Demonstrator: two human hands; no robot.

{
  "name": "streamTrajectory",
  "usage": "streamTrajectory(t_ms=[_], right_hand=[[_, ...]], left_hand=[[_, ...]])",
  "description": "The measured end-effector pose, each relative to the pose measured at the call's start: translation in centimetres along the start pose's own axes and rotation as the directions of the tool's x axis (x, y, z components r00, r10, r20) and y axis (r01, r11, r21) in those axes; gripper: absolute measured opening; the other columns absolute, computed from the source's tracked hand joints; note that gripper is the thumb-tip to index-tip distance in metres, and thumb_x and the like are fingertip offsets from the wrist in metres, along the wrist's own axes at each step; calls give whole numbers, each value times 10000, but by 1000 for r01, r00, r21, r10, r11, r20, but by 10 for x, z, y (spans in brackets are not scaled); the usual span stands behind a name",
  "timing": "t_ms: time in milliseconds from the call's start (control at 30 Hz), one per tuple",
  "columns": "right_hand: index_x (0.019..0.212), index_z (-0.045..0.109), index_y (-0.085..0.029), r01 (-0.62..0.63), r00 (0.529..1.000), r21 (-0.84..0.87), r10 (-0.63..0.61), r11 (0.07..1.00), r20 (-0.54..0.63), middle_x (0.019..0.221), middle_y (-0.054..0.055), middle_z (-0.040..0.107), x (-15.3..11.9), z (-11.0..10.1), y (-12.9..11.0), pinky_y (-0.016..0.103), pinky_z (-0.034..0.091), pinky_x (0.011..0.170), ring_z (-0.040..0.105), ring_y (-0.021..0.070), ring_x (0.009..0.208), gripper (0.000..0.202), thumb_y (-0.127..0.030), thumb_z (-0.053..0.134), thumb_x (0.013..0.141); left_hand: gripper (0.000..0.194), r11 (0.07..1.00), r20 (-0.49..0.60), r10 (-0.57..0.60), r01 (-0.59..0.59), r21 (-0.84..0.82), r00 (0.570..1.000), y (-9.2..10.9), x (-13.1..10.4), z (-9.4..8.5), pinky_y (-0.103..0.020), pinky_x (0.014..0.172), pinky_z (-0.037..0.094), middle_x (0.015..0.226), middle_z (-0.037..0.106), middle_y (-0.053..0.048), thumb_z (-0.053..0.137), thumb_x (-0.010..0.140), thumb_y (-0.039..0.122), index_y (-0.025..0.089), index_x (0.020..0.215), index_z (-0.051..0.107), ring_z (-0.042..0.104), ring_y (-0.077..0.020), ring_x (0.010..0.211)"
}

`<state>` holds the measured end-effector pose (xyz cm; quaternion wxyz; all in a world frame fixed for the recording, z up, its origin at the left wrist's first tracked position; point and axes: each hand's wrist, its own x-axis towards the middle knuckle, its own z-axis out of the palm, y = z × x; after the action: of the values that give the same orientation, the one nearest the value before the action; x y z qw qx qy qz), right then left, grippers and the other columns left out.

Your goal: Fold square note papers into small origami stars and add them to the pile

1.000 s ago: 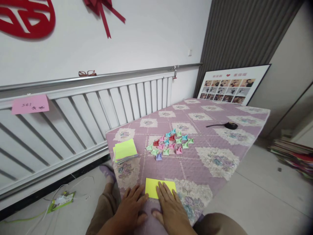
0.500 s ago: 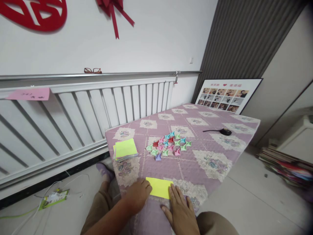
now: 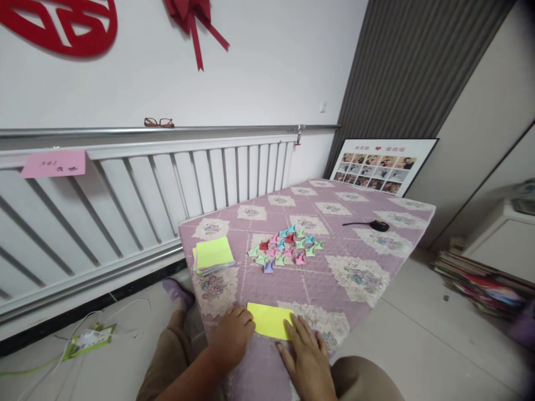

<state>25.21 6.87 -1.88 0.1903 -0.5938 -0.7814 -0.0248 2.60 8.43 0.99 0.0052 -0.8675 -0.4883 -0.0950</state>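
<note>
One yellow paper rectangle (image 3: 270,321) lies on the floral tablecloth (image 3: 284,288). The left hand (image 3: 231,337) curls at its left end, whether pinching I cannot tell; the right hand (image 3: 308,355) rests open on its right. Beyond sit small folded-paper pieces (image 3: 281,245).

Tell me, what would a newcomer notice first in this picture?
A bright yellow paper on the flowered cloth would likely catch the eye first, the left hand and right hand at its ends. Beyond it sit colorful little folded papers. A red bow hangs on the wall.
</note>
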Motion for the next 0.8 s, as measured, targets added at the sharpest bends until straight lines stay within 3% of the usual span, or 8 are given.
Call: streamTrajectory(t_ms=[133,233,333,533,633,800], right_hand=[[1126,606,-331,140,976,21,-135,990,-173,1188,31,642,-1,-8,-10,508,258,981,540,277,1122,293,-334,592,833],[1039,618,-329,219,964,94,-200,971,-178,945,-9,677,0,-14,-25,413,311,907,593,197,913,211,-240,595,849],[879,624,-267,235,964,137,-213,962,-159,792,-12,627,-1,-11,-34,319,359,752,569,169,772,109,-173,573,858],[815,591,-215,284,957,267,-257,921,-132,820,8,609,-2,1,-30,261,412,720,569,161,791,135,-98,534,851],[810,588,-209,247,969,325,-229,913,-93,843,20,616,-2,2,-28,276,431,737,571,173,812,128,-91,544,838],[824,590,-208,256,967,382,-239,888,-91,876,40,622,-2,1,-25,303,446,752,567,186,832,130,-102,519,850]], left_hand=[[93,993,-6,-119,119,-8,993,19,-17,3,-353,807,379,958,601,-31,507,905,212,200,883,597,495,-210,924],[67,978,-23,-204,203,-48,979,33,-26,1,-367,810,377,920,612,-25,541,876,200,205,857,605,507,-218,913],[77,971,-100,-222,210,-117,970,44,-31,2,-372,829,367,886,619,-14,546,850,167,210,824,604,515,-211,895],[51,987,-318,-70,19,-161,946,60,-37,13,-345,742,389,789,616,-5,580,810,264,218,788,581,539,-191,763],[159,982,-398,-23,-54,-180,917,61,-45,14,-339,733,417,883,637,-23,593,793,331,226,911,589,567,-198,792],[482,989,-393,-111,62,-135,913,45,-58,15,-368,860,434,1113,619,-79,551,727,156,220,1204,517,567,-236,1000]])
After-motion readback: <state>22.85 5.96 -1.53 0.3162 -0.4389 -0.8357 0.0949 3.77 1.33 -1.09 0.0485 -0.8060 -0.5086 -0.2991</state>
